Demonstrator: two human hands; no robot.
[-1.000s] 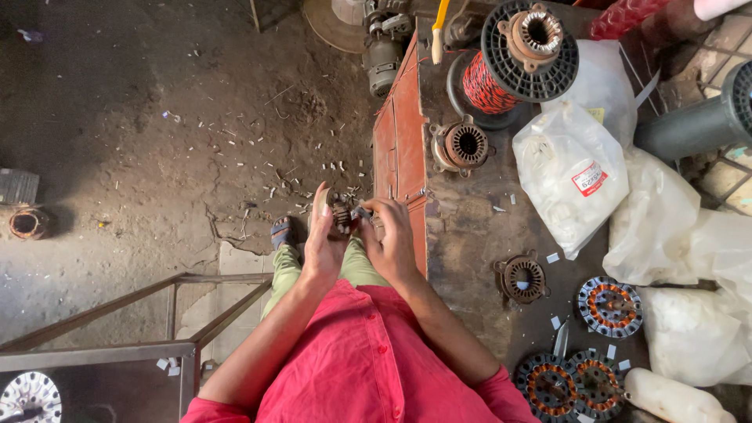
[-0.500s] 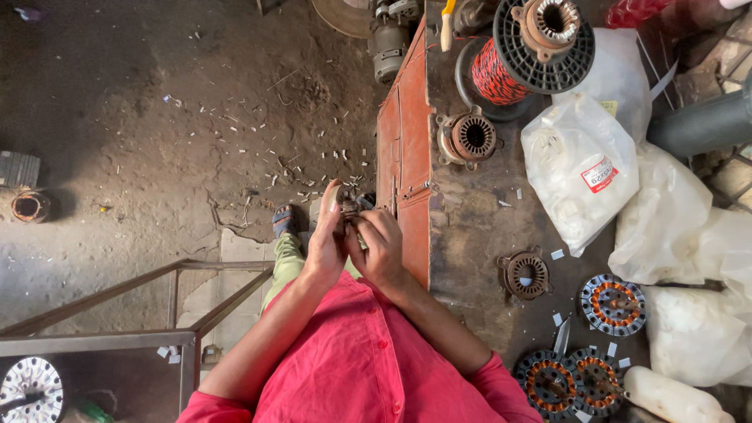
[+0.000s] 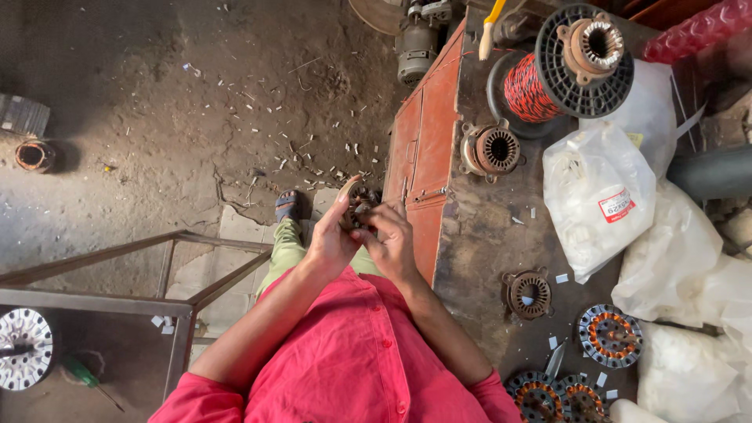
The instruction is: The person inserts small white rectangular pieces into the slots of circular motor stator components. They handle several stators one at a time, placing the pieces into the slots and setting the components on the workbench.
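Hands meet just off the bench [image 3: 478, 235] edge: left hand [image 3: 333, 243] cradles the small motor stator [image 3: 359, 205] steady, while right hand [image 3: 389, 239] fingers pinch at its rim, working the windings.

small stator [image 3: 359, 205] mostly hidden by both hands, wound stators [image 3: 558, 398] cut off at bottom edge

Your forearms run bare from short red sleeves, angling forward and converging low before your torso. Your left hand [image 3: 332, 239] cupped, palm toward right, thumb raised high, fingers curled inward. Your right hand [image 3: 390, 239] opposite, knuckles up, fingers bent, fingertips pinching toward left palm. Hands touching at fingertips, wrists slightly apart, elbows tucked near your sides.
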